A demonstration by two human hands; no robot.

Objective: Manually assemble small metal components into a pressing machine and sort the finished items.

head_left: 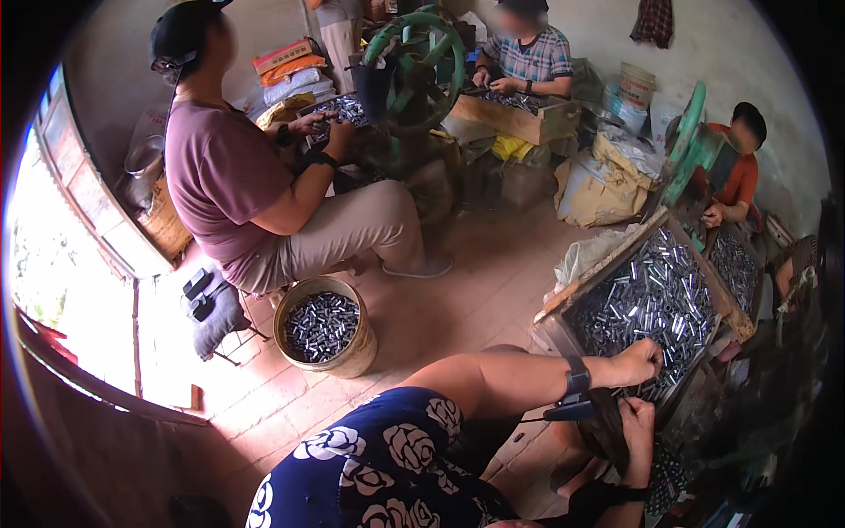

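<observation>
My left hand (635, 363) is over the near side of a wooden box (606, 266), its fingers curled together. What it pinches, if anything, is too small to name. My right hand (637, 417) is just below, at the near end of the box, with fingers bent and drawn together. Whatever lies between its fingertips cannot be made out. Small shiny metal tubes (656, 295) fill the box in a loose heap. A dark strap with a flat piece (576, 380) is around my left wrist, and a dark band (629, 495) is on my right.
A bucket (365, 349) of short metal pieces stands on the tiled floor. Seated people (233, 176) handle metal parts at other boxes (502, 119). Green machine wheels (458, 62) stand at the back and right. Sacks (607, 180) lie beyond my box.
</observation>
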